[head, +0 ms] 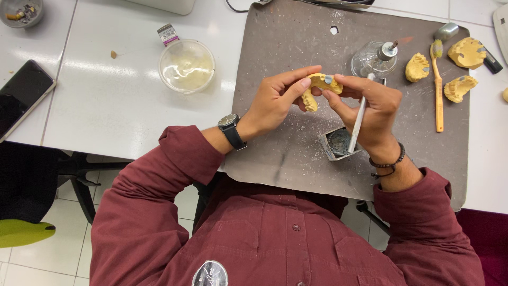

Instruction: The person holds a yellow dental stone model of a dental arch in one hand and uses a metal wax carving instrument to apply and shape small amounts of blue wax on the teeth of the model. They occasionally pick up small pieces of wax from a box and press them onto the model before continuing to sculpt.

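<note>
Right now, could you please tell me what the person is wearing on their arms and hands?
Both arms are in long maroon shirt sleeves with cuffs pushed back off the wrists. The left hand is bare, with a dark round-faced wristwatch on a black strap. The right hand is bare too, with a dark beaded bracelet at the wrist. No gloves or rings show.

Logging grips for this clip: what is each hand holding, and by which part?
Both hands, left hand and right hand, pinch the yellow tooth cast at its ends; the right also holds a white tool mid-shaft.
</note>
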`<state>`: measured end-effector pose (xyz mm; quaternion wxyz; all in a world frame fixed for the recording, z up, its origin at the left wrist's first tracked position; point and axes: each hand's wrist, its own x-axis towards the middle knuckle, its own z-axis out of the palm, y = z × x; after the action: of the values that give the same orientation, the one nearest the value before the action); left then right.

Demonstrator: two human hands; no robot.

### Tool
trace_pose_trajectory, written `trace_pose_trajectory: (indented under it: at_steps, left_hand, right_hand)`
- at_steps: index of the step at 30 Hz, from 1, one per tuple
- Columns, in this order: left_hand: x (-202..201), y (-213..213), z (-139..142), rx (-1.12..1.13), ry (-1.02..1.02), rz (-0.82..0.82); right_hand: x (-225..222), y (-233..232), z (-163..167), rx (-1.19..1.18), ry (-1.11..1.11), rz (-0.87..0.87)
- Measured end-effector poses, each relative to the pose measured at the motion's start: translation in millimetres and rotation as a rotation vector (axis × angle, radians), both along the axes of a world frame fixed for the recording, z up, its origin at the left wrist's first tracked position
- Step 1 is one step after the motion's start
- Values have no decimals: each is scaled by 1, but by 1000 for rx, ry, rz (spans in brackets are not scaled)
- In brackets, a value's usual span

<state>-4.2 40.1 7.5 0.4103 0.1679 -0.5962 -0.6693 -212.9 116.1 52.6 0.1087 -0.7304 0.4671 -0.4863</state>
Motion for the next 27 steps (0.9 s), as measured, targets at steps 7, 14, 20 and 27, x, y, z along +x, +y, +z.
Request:
trace_pose_trajectory:
  at_steps: [7,14,20,27]
  left_hand:
    - [3,2,14,-151,-66,65]
    - [24,29,48,-1001,-144,449]
    - [47,124,24,-836,-110,-510]
    - [90,126,-42,-136,-396,-774]
  right_hand:
    - [0,0,-2,-56,60,-25]
    - [-6,0,-10,-55,-134,-51]
    - [-11,0,-11,-77,-197,-77]
    - [-16,-3,-14,-127,-170,-74]
